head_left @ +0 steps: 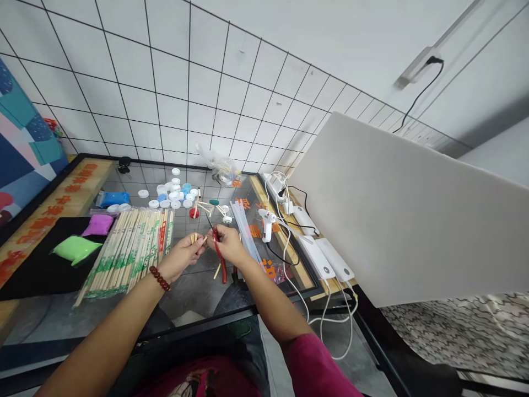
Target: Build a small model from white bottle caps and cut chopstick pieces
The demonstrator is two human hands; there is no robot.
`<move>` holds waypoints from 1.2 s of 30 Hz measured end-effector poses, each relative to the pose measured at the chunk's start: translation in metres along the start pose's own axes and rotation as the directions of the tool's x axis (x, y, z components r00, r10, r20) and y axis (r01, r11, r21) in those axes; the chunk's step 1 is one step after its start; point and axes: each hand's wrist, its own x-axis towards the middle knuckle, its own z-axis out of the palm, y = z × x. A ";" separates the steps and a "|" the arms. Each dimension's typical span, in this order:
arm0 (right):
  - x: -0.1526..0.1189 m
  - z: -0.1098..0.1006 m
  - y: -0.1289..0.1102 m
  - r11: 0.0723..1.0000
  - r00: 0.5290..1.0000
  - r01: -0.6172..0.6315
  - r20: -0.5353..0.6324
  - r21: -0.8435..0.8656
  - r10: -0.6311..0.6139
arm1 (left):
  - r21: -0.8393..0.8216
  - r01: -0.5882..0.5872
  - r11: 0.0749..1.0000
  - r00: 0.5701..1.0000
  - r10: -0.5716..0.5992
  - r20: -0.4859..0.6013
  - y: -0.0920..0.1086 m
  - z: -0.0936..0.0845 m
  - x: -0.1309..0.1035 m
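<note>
My left hand (184, 258) is closed on short pieces of wooden stick (193, 238), their ends poking out past the fingers. Close against it, my right hand (227, 242) grips red-handled pliers (223, 271) whose thin dark tip points away from me. The fingertips of both hands nearly meet over the glass tabletop, and part of the tool is hidden by my fingers. A loose stick piece (217, 270) lies below the hands. Beyond them, small stick assemblies (204, 207) stand near a red cap (194, 213) and a dark green lump (214, 202).
Wrapped chopsticks (128, 248) lie left, beside green clay (76, 250), purple clay (98, 225) and a blue packet (113, 198). White bottle caps (176, 196) cluster at the back. Right are clear glue sticks (248, 234), a white glue gun (268, 223), cables and white power banks (318, 259).
</note>
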 end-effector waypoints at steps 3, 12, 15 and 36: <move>0.001 0.000 -0.003 0.992 0.999 -0.007 -0.041 0.123 0.012 | 0.025 0.074 0.997 0.997 -0.074 0.024 -0.001 -0.002 -0.001; 0.001 -0.004 -0.010 0.953 0.959 -0.168 0.265 0.253 0.099 | -0.050 0.284 0.958 0.937 -0.266 0.227 -0.001 -0.001 -0.006; 0.003 -0.007 -0.009 0.940 0.980 -0.156 0.163 0.304 0.110 | -0.152 0.285 0.946 0.934 -0.238 0.267 0.000 -0.004 -0.005; 0.001 0.001 0.004 0.745 0.932 0.267 -0.033 -0.612 -0.361 | -0.609 -0.003 0.793 0.995 -0.059 -0.081 -0.015 0.001 0.011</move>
